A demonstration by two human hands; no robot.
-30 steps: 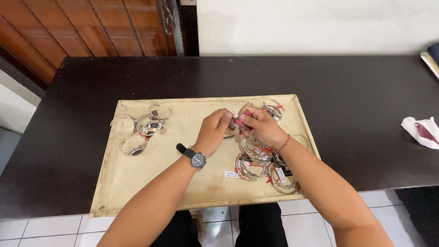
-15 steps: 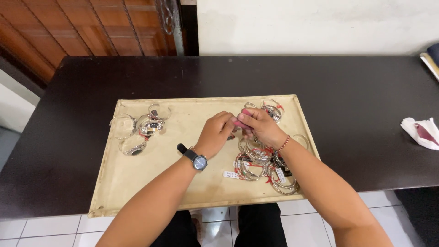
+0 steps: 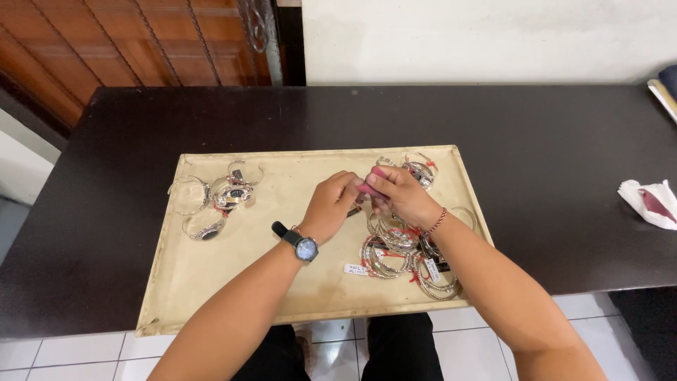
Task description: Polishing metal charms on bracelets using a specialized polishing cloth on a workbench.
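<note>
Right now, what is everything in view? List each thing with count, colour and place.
Tray: one, beige, middle of table.
Table: one, dark brown.
Left group of bangles: about four, silver, tray's left end.
Right pile of bangles: many, silver with red ties and tags, tray's right side.
Pink piece: one, between both hands' fingertips.
Crumpled cloth: one, white and maroon, table's right edge.
Wristwatch: one, black strap, left wrist.
Wrist band: one, red, right wrist.
Left hand: pinching pink piece.
Right hand: pinching pink piece.
</note>
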